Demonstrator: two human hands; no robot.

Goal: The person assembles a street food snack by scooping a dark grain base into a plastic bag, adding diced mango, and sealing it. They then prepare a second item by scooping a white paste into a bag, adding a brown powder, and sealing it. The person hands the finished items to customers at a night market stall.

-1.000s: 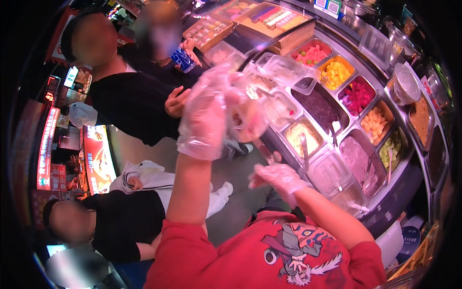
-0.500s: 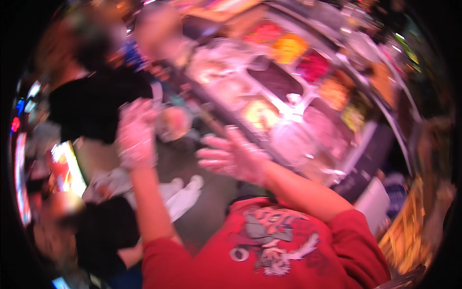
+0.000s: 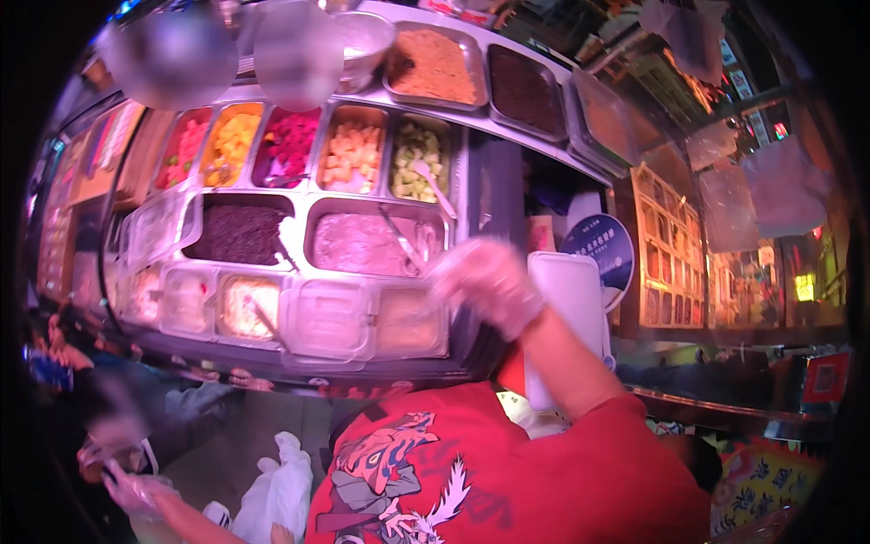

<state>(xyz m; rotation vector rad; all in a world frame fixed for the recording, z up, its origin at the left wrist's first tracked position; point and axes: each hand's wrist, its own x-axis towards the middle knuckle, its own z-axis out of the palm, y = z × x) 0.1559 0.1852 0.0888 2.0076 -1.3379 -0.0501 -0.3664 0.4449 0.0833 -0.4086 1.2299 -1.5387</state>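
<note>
My right hand, in a clear glove, is over the right end of the counter with bent, slightly apart fingers. It is blurred, and I see nothing held in it. Its fingertips are beside a utensil handle that rests in a bin of pale purple paste. Below the fingers is a clear plastic lid. At the lower left, what looks like my left hand, also gloved, is beside a small dark object. Its fingers overlap another person's hand, so their grip is unclear.
Bins of diced fruit line the back row, with dark filling in front. A tray of orange-brown crumbs is farther back. A white board and a round blue sign stand right. Another person is lower left.
My view has swung right, so the food counter now lies across the front. My right hand has moved over the bins, and my left hand has dropped to the lower left.
</note>
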